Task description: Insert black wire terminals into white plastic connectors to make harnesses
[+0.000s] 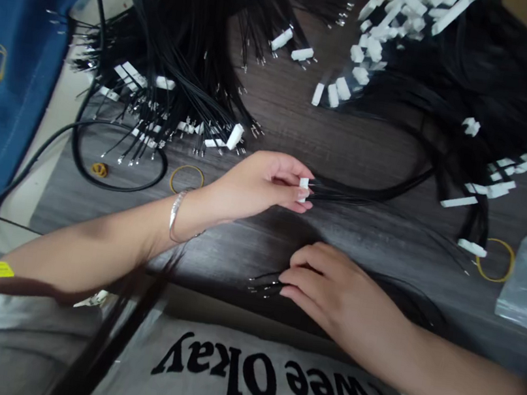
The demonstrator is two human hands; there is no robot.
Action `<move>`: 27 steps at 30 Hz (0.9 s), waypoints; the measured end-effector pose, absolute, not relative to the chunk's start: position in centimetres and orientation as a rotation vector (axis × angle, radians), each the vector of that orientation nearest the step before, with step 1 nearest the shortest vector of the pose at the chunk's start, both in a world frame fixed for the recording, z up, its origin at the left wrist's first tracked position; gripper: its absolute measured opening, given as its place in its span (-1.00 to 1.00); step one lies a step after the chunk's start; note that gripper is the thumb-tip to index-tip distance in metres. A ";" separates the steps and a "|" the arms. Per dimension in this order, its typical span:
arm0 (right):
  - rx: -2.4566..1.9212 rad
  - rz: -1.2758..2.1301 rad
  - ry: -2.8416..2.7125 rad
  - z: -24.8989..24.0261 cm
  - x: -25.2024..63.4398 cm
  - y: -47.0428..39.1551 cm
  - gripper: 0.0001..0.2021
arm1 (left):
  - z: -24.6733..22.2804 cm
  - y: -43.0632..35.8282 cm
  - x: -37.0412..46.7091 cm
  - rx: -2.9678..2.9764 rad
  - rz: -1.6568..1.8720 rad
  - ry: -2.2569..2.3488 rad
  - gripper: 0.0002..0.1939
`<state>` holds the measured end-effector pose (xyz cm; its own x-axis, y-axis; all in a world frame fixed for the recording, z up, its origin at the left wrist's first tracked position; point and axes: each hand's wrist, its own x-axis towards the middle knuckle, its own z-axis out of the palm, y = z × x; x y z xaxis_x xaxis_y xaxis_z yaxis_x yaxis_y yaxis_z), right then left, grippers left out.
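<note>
A small white plug (304, 182) is held above a dark wood-grain bench (246, 248), pinched between the thumb and fingers of the left hand (265, 188), on whose wrist a silver bracelet (174, 214) is worn. From the plug, a bundle of black wires (357, 195) is led off to the right, towards a large heap of plugged wires (484, 78).

Nearer the edge of the bench, a few loose black wires are gripped in the curled fingertips of the right hand (330, 283). Their shiny metal tips (274, 283) are fanned out to the left, past the fingers and well apart from the plug. Which slots of the plug are filled cannot be told at this size.

The step in hand is judged to be the handling of loose wire ends alongside a part-wired plug. For this to be done well, the plug is best kept steady, with its slots left uncovered by the thumb. One wire is best singled out at a time, gripped close behind its tip so that it is not bent, and turned the right way round before any push is given. Crossed tips could be mistaken for one another, so the fan is better spread than bunched.

At upper left, another heap of black wires (209, 31) is spread, with bare tips and a few plugs showing; a yellow rubber band (187, 166) is seen just above the left wrist.
</note>
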<state>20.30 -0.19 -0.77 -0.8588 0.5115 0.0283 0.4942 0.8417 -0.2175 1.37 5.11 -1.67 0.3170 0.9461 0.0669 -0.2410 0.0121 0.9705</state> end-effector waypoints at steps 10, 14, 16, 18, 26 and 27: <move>-0.914 -0.079 -2.898 -2.0 19.4 -0.8 -0.84 | -1.8 5.2 1.3 1.200 1.086 0.748 -0.85; -1.153 0.288 -2.652 0.9 20.1 1.4 -0.94 | -1.9 5.3 1.1 1.125 1.070 0.705 -0.86; -1.235 0.369 -2.565 2.6 20.4 2.8 -0.91 | -2.0 5.4 0.9 1.101 1.052 0.689 -0.85; -1.246 0.368 -2.507 3.8 20.5 4.1 -0.86 | -1.9 5.5 0.7 1.106 1.034 0.682 -0.83; -1.278 0.561 -2.479 4.2 20.8 6.7 -0.85 | -1.0 5.4 0.6 1.070 0.964 0.761 -0.85; -1.277 0.587 -2.472 4.2 20.8 6.8 -0.85 | -0.9 5.3 0.7 1.072 0.960 0.775 -0.85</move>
